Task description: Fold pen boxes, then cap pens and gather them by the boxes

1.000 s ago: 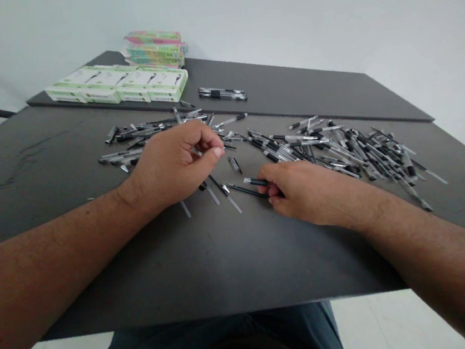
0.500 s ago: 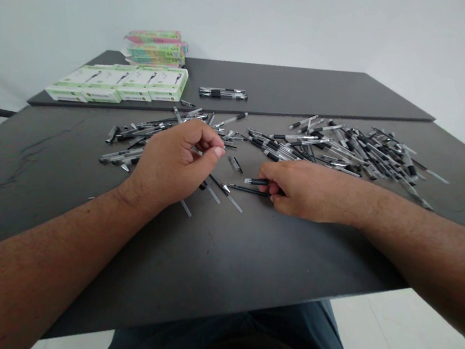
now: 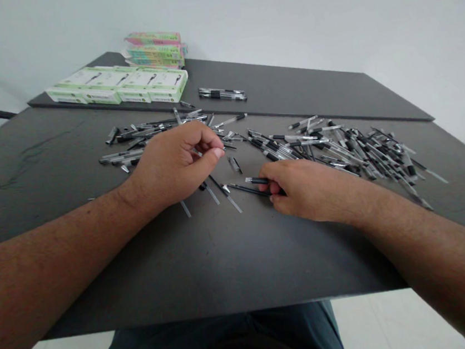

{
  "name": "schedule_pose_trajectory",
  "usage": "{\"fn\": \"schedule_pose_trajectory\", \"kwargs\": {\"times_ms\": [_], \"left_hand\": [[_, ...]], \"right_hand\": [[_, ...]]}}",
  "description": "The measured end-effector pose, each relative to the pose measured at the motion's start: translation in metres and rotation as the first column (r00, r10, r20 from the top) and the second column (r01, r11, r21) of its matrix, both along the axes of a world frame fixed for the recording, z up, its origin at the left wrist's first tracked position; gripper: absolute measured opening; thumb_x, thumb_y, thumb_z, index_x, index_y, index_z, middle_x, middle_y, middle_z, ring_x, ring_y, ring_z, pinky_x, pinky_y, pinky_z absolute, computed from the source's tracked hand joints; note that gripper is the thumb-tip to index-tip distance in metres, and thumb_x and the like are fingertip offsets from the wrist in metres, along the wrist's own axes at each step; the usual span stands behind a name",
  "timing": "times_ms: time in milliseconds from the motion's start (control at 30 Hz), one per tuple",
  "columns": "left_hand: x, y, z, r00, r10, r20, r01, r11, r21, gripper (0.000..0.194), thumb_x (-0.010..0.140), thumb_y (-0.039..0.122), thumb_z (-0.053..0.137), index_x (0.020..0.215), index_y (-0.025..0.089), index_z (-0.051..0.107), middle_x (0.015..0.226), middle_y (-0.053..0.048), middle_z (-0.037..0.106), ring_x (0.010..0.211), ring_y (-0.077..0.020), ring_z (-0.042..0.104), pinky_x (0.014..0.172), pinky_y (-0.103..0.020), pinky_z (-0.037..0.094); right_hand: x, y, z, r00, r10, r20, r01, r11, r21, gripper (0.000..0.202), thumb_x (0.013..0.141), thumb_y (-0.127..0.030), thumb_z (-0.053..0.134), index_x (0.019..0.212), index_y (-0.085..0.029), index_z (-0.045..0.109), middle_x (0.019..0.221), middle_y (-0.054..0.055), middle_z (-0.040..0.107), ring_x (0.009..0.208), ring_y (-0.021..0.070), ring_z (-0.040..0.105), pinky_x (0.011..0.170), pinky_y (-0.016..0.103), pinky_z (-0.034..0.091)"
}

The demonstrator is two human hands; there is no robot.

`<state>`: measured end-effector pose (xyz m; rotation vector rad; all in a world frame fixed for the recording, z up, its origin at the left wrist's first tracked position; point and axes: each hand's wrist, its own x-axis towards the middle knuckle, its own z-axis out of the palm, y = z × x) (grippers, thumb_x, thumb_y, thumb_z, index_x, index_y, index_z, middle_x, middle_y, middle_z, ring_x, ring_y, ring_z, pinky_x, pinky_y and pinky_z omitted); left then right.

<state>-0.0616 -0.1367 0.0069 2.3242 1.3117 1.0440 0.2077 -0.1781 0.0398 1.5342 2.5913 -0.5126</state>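
Observation:
My left hand [image 3: 180,161] is closed in a pinch, thumb against forefinger; what it holds, if anything, is too small or hidden to make out. Below its palm several pen refills [image 3: 232,201] with clear ends lie on the dark table. My right hand [image 3: 301,189] is closed around a pen [image 3: 256,181], whose clear end and black grip stick out to the left. Just under that pen a thin black refill [image 3: 245,189] runs toward the right fingers; whether they grip it cannot be seen. A short pen cap [image 3: 235,164] lies between the hands.
Many pens and clear barrels lie in a pile [image 3: 364,151] to the right. Caps and pen parts [image 3: 139,132] are heaped behind my left hand. On the raised back board [image 3: 289,86] stand white-green boxes [image 3: 117,84], colourful cartons [image 3: 155,49] and a few pens [image 3: 222,94].
Both hands stay nearly where they were. The pen in my right hand has shifted very slightly; nothing else visibly differs.

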Motion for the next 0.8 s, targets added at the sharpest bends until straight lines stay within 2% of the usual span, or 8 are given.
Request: {"fn": "schedule_pose_trajectory", "kwargs": {"times_ms": [133, 400, 667, 800], "left_hand": [[0.0, 0.0005, 0.0013, 1.0, -0.018, -0.001, 0.018, 1.0, 0.025, 0.008, 0.099, 0.032, 0.071, 0.097, 0.026, 0.076, 0.095, -0.003, 0.084, 0.09, -0.025, 0.08, 0.09, -0.04, 0.06], [-0.0001, 0.0016, 0.0005, 1.0, -0.024, -0.006, 0.024, 1.0, 0.014, 0.007, 0.098, 0.031, 0.071, 0.097, 0.027, 0.076, 0.091, -0.002, 0.083, 0.086, -0.0246, 0.078, 0.088, -0.041, 0.06], [-0.0009, 0.0018, -0.0003, 1.0, -0.025, -0.014, 0.025, 0.999, 0.025, 0.007, 0.099, 0.032, 0.072, 0.097, 0.026, 0.076, 0.093, -0.002, 0.082, 0.087, -0.0241, 0.077, 0.088, -0.039, 0.058], [-0.0006, 0.0019, -0.0007, 1.0, -0.014, -0.022, 0.014, 1.0, 0.018, 0.006, 0.099, 0.029, 0.071, 0.097, 0.027, 0.076, 0.089, -0.001, 0.08, 0.087, -0.0238, 0.077, 0.088, -0.037, 0.058]], "right_hand": [[0.0019, 0.0019, -0.0023, 1.0, 0.002, 0.007, -0.002, 0.999, 0.035, 0.018, 0.095, -0.014, 0.067, 0.11, -0.021, 0.071, 0.104, 0.008, 0.081, 0.09, 0.0228, 0.071, 0.076, 0.032, 0.043], [-0.0002, 0.0037, 0.0014, 1.0, -0.025, 0.017, 0.024, 1.0, 0.018, 0.016, 0.095, -0.012, 0.065, 0.106, -0.022, 0.071, 0.096, 0.006, 0.08, 0.084, 0.0226, 0.07, 0.074, 0.034, 0.043], [0.0006, 0.0048, 0.0, 0.997, -0.069, -0.023, 0.068, 0.997, -0.031, 0.02, 0.092, -0.009, 0.069, 0.107, -0.022, 0.071, 0.105, 0.006, 0.085, 0.093, 0.0228, 0.077, 0.079, 0.031, 0.049], [0.0012, 0.0059, -0.0004, 0.999, -0.053, 0.008, 0.053, 0.998, -0.015, 0.016, 0.094, -0.011, 0.068, 0.103, -0.023, 0.07, 0.098, 0.005, 0.082, 0.087, 0.022, 0.073, 0.075, 0.032, 0.045]]}}
